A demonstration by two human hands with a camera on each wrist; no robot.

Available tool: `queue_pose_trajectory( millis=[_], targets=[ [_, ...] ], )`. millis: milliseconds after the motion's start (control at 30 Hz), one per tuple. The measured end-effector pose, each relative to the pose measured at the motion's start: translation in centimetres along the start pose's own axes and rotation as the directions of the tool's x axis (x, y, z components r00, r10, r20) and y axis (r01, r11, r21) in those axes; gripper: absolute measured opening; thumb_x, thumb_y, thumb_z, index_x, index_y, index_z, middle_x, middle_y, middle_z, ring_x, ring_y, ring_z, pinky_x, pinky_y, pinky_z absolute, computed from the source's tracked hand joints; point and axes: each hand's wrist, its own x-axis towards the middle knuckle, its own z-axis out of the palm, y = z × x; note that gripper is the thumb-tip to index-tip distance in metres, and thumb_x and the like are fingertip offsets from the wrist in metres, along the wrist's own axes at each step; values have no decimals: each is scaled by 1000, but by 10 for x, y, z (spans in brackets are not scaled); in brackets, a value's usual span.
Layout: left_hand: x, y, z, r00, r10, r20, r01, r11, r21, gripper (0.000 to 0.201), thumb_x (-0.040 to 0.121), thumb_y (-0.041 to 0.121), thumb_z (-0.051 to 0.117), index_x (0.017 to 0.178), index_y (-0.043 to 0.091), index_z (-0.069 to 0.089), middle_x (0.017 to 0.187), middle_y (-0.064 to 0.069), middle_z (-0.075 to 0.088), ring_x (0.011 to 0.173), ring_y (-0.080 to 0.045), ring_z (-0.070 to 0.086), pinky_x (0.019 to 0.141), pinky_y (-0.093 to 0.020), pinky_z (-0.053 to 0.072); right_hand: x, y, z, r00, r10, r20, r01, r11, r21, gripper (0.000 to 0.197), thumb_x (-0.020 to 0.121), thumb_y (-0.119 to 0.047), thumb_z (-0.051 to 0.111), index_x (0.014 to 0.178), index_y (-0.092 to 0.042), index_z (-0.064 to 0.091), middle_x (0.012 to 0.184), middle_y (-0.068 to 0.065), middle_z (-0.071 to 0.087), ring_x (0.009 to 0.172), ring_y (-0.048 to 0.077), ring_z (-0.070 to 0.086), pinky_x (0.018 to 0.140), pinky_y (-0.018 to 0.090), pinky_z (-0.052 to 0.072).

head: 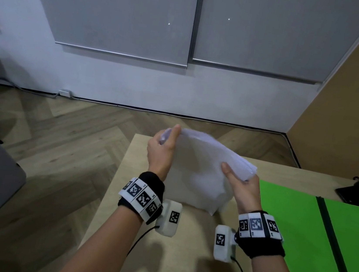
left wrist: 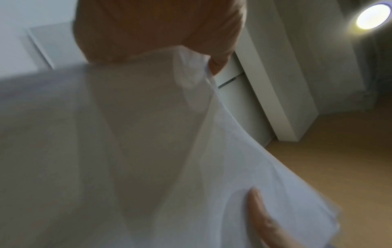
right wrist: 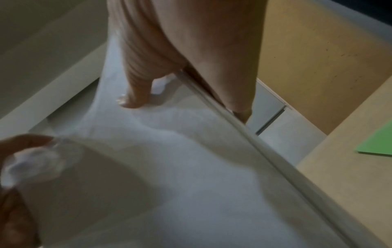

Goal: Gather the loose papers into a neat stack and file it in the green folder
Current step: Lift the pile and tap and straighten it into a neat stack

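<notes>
Currently the papers (head: 201,168) are gripped by left hand (head: 160,151) and right hand (head: 243,190), stood on the counter (head: 184,250) for squaring; alignment needed next, green folder (head: 288,218) lying open alongside.

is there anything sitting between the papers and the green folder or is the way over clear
Nothing visible stands in the way. The left hand and right hand hold the papers up over the table, and the green folder lies open just to their right, with bare folder surface facing up. Its far right side runs out of view.
</notes>
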Motion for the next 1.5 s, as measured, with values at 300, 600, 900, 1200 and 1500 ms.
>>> queue_pose_trajectory(
  millis=[300, 600, 900, 1200, 1500],
  targets=[
    [-1, -7, -26, 929, 138, 343, -150, 989, 8, 48, 70, 34, 82, 107, 4, 71, 110, -17, 72, 102, -28, 70, 84, -33, 56, -2, -29, 0, 991, -110, -79, 114, 992, 54, 13, 78, -6, 73, 79, -17, 66, 59, -17, 71, 52, -7, 62, 52, 11, 50],
    [-3, 14, -30, 857, 420, 297, -504, 570, 649, 57, 64, 49, 74, 116, 29, 61, 116, 11, 62, 123, -16, 52, 108, -50, 34, 1, -11, 3, 997, -34, -68, 18, 974, -226, 16, 74, -17, 78, 75, -5, 68, 67, 3, 64, 64, 17, 62, 54, 25, 49],
    [-7, 49, -31, 715, 315, 624, -691, 184, 699, 14, 76, 26, 67, 72, 18, 56, 75, -6, 70, 91, -34, 66, 80, -37, 37, -9, -62, 25, 933, -259, 249, 345, 841, -417, 37, 65, -45, 75, 75, -9, 75, 57, -4, 60, 57, 10, 48, 55, 29, 40],
    [24, 38, -89, 898, 290, 330, -423, 773, 472, 26, 72, 14, 77, 59, 28, 59, 45, 20, 60, 44, 13, 49, 49, -19, 42, 22, -31, -40, 957, -59, 283, 245, 684, -687, 67, 58, -78, 60, 83, -18, 73, 70, 8, 74, 71, 29, 71, 67, 44, 57],
    [44, 1, -121, 976, 70, 208, -137, 934, 329, 17, 84, 0, 69, 75, 14, 68, 51, 18, 68, 46, 4, 63, 47, -13, 52, 19, -3, -63, 990, 47, 130, -37, 996, -81, 35, 68, -27, 79, 96, -9, 68, 81, 3, 78, 62, 6, 70, 59, 21, 57]
  ],
)
